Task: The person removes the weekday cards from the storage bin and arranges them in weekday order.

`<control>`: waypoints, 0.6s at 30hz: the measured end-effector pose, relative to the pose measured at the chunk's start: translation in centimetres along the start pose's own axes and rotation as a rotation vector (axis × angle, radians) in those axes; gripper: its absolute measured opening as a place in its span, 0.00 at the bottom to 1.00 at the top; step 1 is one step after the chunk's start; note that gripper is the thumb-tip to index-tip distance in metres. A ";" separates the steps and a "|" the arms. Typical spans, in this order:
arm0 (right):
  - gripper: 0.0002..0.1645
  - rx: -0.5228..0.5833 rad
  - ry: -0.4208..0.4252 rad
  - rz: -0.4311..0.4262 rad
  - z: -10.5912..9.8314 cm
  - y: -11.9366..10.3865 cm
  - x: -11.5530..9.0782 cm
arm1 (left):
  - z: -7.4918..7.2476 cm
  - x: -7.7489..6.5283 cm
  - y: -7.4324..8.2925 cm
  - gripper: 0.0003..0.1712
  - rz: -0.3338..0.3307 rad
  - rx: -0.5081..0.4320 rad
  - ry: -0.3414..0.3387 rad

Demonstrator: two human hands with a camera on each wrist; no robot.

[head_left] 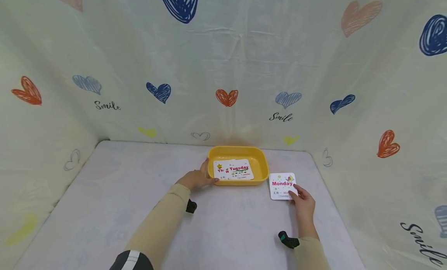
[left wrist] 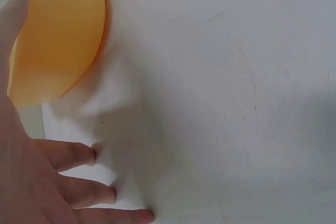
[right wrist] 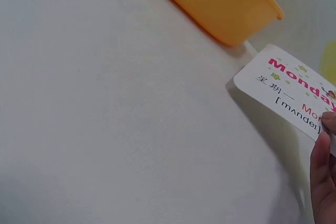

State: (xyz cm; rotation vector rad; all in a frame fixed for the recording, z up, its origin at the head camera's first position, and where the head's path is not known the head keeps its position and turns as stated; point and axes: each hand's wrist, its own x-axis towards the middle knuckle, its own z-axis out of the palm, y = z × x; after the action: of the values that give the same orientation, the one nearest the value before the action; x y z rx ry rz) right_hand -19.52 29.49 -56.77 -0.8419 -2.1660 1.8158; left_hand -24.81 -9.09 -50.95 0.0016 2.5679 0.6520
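Observation:
A yellow plastic tray (head_left: 260, 169) sits on the table with several overlapping weekday cards (head_left: 241, 169) in it, "Tuesday" on top. My left hand (head_left: 196, 179) is at its near left corner, a digit touching the rim. In the left wrist view, three fingers (left wrist: 86, 191) stretch out, spread and apart from the tray (left wrist: 63, 40). To the right of the tray, my right hand (head_left: 303, 202) pinches a white "Monday" card (head_left: 279, 180) at its lower right edge, between thumb and finger. The right wrist view shows this card (right wrist: 286, 85) tilted, casting a shadow below.
The white-covered table (head_left: 139, 184) backs onto a pale curtain (head_left: 223, 60) printed with hearts and "Smile". A black wrist device (head_left: 288, 239) sits by the right forearm, and another dark one (head_left: 191, 206) by the left wrist.

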 end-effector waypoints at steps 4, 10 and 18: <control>0.25 0.021 -0.012 -0.008 0.3 -0.4 0.5 | 0.4 0.5 -0.4 0.62 -0.002 -0.013 0.008; 0.26 0.059 -0.037 -0.011 0.8 -0.6 1.4 | 0.6 0.8 -0.6 0.60 0.015 0.002 0.013; 0.28 -0.068 -0.082 -0.048 1.5 -0.5 2.6 | 0.4 0.6 -0.5 0.55 0.025 -0.005 0.006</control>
State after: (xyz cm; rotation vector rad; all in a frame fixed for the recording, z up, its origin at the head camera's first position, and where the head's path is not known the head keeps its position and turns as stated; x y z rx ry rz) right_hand -22.55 29.60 -57.23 -0.7348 -2.2894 1.7925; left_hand -25.07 -9.28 -51.73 0.0297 2.5764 0.6681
